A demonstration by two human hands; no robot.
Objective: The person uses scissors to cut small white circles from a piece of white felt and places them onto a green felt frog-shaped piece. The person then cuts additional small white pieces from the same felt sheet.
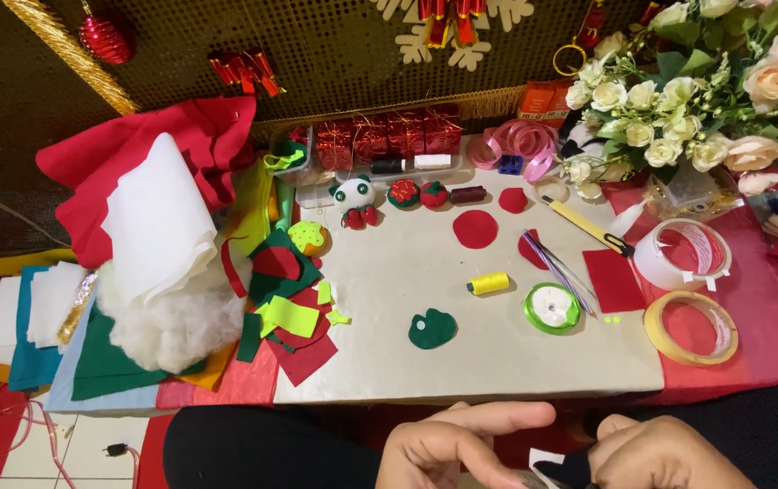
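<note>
— Black felt, a small scrap (pixel 568 471), sits at the bottom edge, below the pale work board (pixel 461 362). Who has it?

— Both hands meet on it. The right hand (pixel 656 453) is curled with thumb and fingers pinching the black scrap; a bit of white shows just under it. The left hand (pixel 448 448) lies beside it, fingers bent inward and thumb stretched toward the scrap. Whether the left fingertips actually grip it, I cannot tell.

— And on the board?

— Near its middle lies a yellow thread spool (pixel 489 283), with a green ribbon roll (pixel 552 307) just right of it. A dark green felt leaf (pixel 432 329) lies nearer the hands. A red felt circle (pixel 475 228) lies toward the board's far side, and a small panda figure (pixel 354 199) stands at the far edge.

— Off the board?

— Two tape rolls (pixel 692 328) rest right of it on red cloth. Left of it, white stuffing (pixel 172 321) and a pile of green and red felt scraps (pixel 285 308).
</note>
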